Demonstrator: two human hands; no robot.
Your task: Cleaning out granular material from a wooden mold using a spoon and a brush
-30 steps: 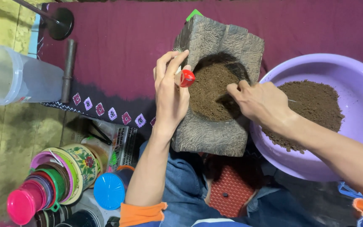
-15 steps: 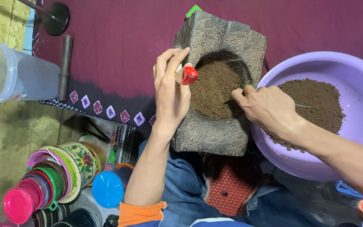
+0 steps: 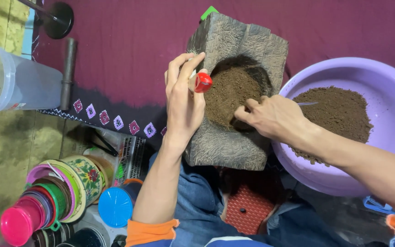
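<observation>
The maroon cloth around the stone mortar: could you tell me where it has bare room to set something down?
The maroon cloth lies bare between the dark rod and the stone mortar, and above the purple basin. Crowded: the lower left, with stacked colourful containers and a blue lid.

I saw open cloth (image 3: 129,50) left of the stone mortar (image 3: 234,91); the purple basin (image 3: 366,77) crowded its right side.
</observation>
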